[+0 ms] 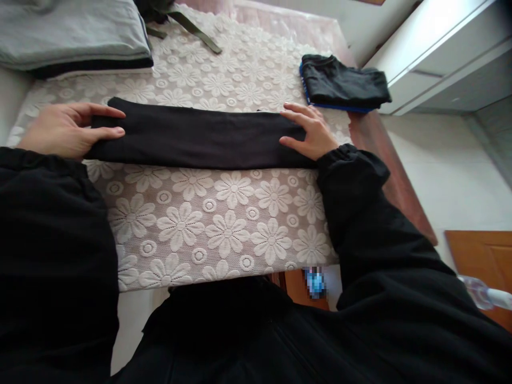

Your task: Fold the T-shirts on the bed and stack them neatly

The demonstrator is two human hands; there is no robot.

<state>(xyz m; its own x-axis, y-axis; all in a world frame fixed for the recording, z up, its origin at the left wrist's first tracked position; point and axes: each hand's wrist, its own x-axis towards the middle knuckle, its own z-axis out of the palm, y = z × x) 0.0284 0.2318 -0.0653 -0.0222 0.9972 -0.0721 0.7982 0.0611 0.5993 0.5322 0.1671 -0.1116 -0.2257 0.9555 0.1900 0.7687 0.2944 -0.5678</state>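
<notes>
A long strip of folded black cloth (200, 136), a garment whose kind I cannot make out, lies crosswise on the table in front of me. At its left end, my left hand (66, 128) has the cloth between thumb and fingers, with the thumb and index finger showing on top and the other fingers mostly hidden. Over the right end rests my right hand (310, 128), its fingers spread and its thumb apart, touching the top of the cloth. Both hands come out of black elastic-cuffed sleeves.
A cream lace tablecloth (228, 229) with flowers covers the table. Folded grey and dark clothes (80, 37) are stacked at the far left, near a dark green strap (196, 32). Another folded dark garment (344, 82), with blue beneath, lies far right. White cabinets (436, 58) stand beyond.
</notes>
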